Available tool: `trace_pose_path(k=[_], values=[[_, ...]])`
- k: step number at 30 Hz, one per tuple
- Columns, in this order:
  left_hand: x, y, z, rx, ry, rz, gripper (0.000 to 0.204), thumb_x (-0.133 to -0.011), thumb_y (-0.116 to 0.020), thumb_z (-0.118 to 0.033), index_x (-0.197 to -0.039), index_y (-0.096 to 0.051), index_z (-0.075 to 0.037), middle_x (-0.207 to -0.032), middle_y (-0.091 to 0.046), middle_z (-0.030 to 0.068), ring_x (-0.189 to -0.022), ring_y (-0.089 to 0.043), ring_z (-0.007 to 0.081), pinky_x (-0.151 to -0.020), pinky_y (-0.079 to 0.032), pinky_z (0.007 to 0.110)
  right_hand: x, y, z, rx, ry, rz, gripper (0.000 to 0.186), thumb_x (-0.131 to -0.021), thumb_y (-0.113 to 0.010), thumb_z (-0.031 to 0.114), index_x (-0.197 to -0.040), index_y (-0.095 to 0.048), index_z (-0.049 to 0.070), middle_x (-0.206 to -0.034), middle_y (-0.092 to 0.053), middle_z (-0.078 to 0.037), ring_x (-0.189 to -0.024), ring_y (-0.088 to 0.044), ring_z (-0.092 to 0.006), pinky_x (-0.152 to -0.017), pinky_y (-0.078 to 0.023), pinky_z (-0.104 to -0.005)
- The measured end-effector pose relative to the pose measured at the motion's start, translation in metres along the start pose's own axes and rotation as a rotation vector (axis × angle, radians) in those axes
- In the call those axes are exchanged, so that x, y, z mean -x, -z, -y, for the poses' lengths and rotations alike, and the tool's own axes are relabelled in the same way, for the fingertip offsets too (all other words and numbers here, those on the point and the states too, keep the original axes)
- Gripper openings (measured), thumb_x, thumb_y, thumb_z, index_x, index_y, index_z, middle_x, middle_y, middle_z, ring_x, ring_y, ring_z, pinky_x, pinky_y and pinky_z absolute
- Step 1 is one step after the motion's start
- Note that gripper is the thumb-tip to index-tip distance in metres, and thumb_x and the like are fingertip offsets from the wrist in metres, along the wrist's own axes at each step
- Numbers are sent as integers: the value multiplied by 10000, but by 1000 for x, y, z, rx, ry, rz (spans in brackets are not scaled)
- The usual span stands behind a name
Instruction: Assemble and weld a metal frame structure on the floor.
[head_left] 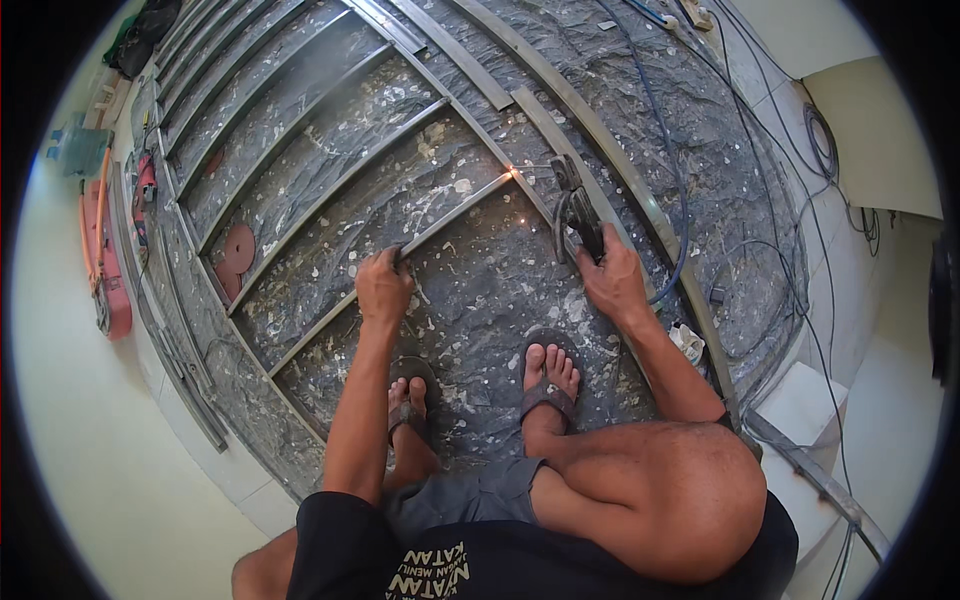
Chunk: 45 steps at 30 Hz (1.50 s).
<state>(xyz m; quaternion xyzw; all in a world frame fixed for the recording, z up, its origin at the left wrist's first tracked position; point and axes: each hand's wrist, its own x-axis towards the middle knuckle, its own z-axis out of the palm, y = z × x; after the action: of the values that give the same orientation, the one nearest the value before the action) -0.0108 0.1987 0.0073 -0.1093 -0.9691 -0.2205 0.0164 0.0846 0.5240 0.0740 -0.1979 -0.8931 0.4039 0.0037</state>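
My right hand [612,270] is wrapped round the black handle of a welding electrode holder [575,205]. A thin electrode [535,166] sticks out of its jaw to the left, its tip at a bright orange spark where a crossbar meets a long rail of the metal frame [425,75]. My left hand [383,285] is closed round that crossbar [450,217], near its middle. Thin smoke hangs over the upper part of the frame. The frame lies flat on a dark, paint-spotted sheet, with several parallel crossbars between its rails.
Loose metal bars [560,135] lie right of the frame, beside a blue cable [660,120]. Reddish discs [238,248] lie inside the frame at left. Farther left are a red tool case [112,290] and an angle grinder [147,180]. Black cables [815,225] trail along the right.
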Motion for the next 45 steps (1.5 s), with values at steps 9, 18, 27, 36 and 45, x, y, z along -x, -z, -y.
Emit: trace_pose_path(k=[9, 18, 27, 36, 45], values=[[1, 2, -3, 6, -4, -4, 243, -752, -733, -120, -980, -702, -40, -872, -681, 189, -827, -651, 374, -771, -511, 445, -3, -6, 3, -22, -42, 44, 299, -842, -644, 155, -1039, -520, -32, -733, -605, -304, -774, -603, -507, -621, -456, -524], [0, -1, 0, 1, -2, -4, 226, -751, -655, -54, -971, -708, -52, -916, -700, 170, -870, -660, 358, -803, -511, 443, -3, -7, 4, -45, 1, -1, 243, -860, -651, 143, -1033, -544, 12, -737, -627, -265, -770, -622, -480, -608, -479, -499], [0, 2, -2, 13, -3, -2, 227, -752, -730, -117, -965, -705, -43, -885, -689, 176, -854, -655, 363, -777, -511, 431, -4, -9, -1, -28, -17, 21, 263, -858, -647, 155, -1037, -535, -1, -729, -615, -286, -774, -617, -491, -622, -475, -517], [0, 2, -3, 7, -12, -9, 230, -748, -722, -109, -966, -704, -38, -877, -687, 184, -829, -652, 374, -776, -510, 446, -5, -7, 2, -30, -26, 20, 276, -855, -644, 154, -1039, -527, -15, -750, -620, -293, -780, -616, -493, -631, -473, -521], [-1, 3, -2, 3, -8, 9, 237, -753, -726, -116, -971, -697, -27, -877, -684, 188, -834, -651, 370, -778, -505, 441, 7, 1, -2, 46, 53, -44, 288, -864, -651, 147, -1074, -536, -13, -747, -641, -253, -707, -659, -431, -595, -490, -460]])
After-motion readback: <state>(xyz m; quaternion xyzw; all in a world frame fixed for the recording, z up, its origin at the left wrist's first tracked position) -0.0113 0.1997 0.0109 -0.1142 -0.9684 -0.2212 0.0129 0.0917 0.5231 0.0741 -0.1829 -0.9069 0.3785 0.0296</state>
